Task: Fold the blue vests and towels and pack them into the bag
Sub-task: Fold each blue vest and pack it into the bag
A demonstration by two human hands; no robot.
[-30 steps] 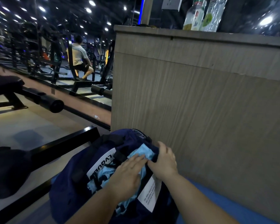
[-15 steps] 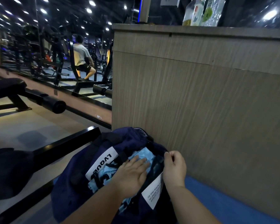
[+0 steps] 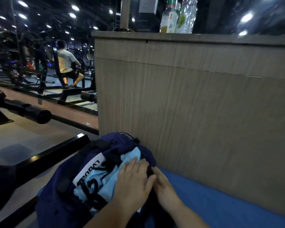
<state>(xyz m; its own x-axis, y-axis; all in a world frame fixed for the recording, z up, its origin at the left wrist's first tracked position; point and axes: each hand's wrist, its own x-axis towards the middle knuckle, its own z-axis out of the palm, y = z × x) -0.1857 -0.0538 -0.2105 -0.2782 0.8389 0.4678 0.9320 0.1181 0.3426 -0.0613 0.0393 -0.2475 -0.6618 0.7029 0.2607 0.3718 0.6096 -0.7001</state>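
Light-blue vest — inside navy bag

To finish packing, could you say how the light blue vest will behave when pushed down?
Probably floppy: the vest lies crumpled in the bag. It likely compresses under the flat left hand, yet may puff back.

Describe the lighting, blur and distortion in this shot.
Head view: dim overall; ceiling lights blow out into glare; wide-angle distortion bows the wooden counter; the bottles are smeared; left hand and right hand slightly soft; navy bag sinks into shadow.
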